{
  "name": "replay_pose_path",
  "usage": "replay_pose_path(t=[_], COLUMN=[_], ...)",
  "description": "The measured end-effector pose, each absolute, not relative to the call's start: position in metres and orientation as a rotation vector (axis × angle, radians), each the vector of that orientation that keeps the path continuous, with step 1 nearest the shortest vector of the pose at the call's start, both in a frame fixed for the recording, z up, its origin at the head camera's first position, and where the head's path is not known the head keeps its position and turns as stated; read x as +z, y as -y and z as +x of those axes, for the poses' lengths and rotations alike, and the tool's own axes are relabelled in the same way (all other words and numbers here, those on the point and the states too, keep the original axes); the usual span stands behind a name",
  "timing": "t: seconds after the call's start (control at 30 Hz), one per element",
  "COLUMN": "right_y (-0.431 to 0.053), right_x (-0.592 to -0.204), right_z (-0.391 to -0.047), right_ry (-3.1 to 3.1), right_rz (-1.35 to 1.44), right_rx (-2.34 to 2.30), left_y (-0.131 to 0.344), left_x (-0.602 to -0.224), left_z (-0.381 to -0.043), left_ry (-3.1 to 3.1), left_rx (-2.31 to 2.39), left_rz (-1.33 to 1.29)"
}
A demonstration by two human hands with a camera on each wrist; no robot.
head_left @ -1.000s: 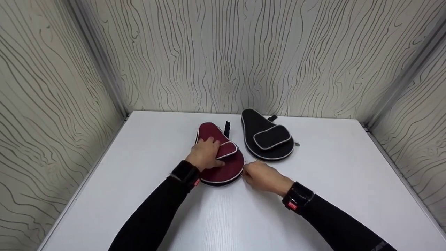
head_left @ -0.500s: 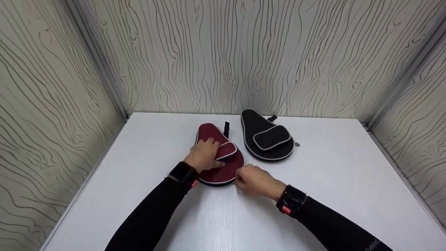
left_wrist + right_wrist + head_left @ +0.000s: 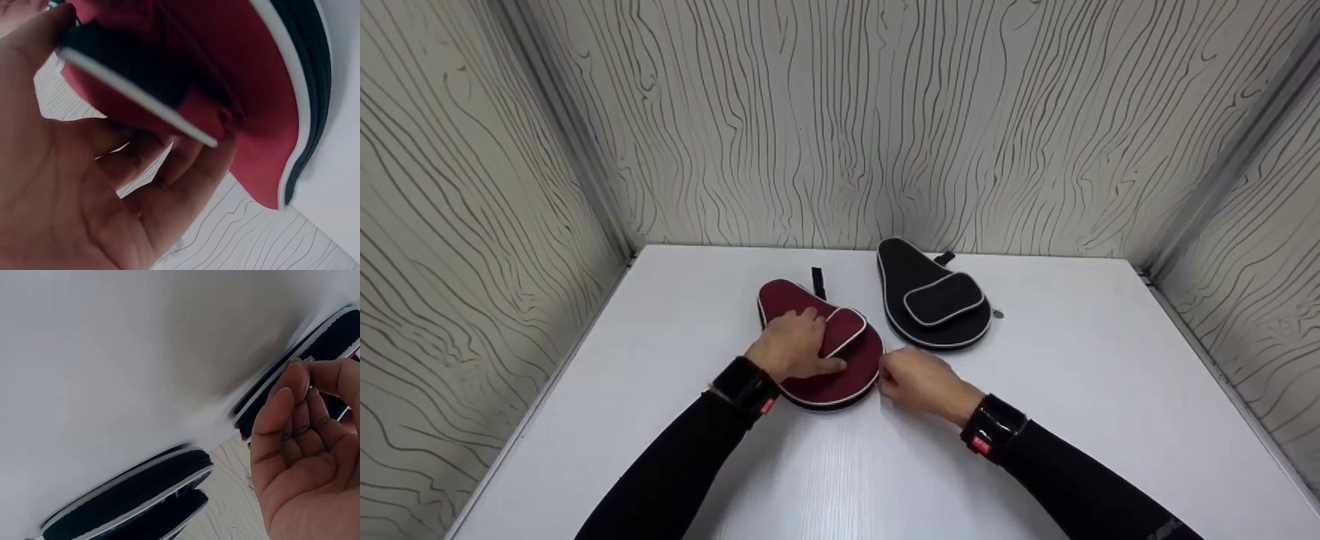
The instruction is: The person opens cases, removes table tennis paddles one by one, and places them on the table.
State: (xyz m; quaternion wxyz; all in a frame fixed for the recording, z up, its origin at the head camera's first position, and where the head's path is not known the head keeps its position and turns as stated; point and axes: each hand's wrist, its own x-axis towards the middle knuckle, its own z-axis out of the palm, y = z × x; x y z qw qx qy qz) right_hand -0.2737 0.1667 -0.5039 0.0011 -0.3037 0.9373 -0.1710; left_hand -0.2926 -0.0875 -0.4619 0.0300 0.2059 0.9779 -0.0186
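A dark red table tennis paddle case (image 3: 832, 386) with white piping lies on the white table, its narrow end pointing away and left. My left hand (image 3: 789, 346) holds it across the small raised pocket (image 3: 846, 330). In the left wrist view, thumb and fingers close round the pocket (image 3: 140, 95) from two sides. At the case's right edge, my right hand (image 3: 921, 384) has its fingers curled in. The right wrist view shows thumb and forefinger pinching a small zipper pull (image 3: 309, 359), mostly hidden, at the dark zipper band (image 3: 334, 340).
A black paddle case (image 3: 901, 281) of the same shape lies just behind and right of the red one, its zipper pull (image 3: 998, 313) sticking out at the right. Wood-grain panels (image 3: 840, 127) wall in the white table (image 3: 1072, 360) at the back and both sides.
The red case has turned counter-clockwise, its narrow end swinging left and nearer, with the left hand on it. My right hand went left along the lower edge, then back to the right side.
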Motion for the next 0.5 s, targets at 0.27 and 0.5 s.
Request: replay_pose_path(t=[0.27,0.5], right_y=[-0.177,-0.183], right_x=[-0.504,-0.502], right_z=[-0.284,-0.292], right_ry=[-3.014,-3.044], right_rz=[-0.921,-0.864], right_rx=[-0.518,-0.475], left_y=[0.088,0.086], left_x=[-0.459,-0.456], left_z=[-0.281,-0.265], left_ry=[-2.985,-2.980], left_rx=[-0.024,-0.014], left_rz=[0.642,0.662])
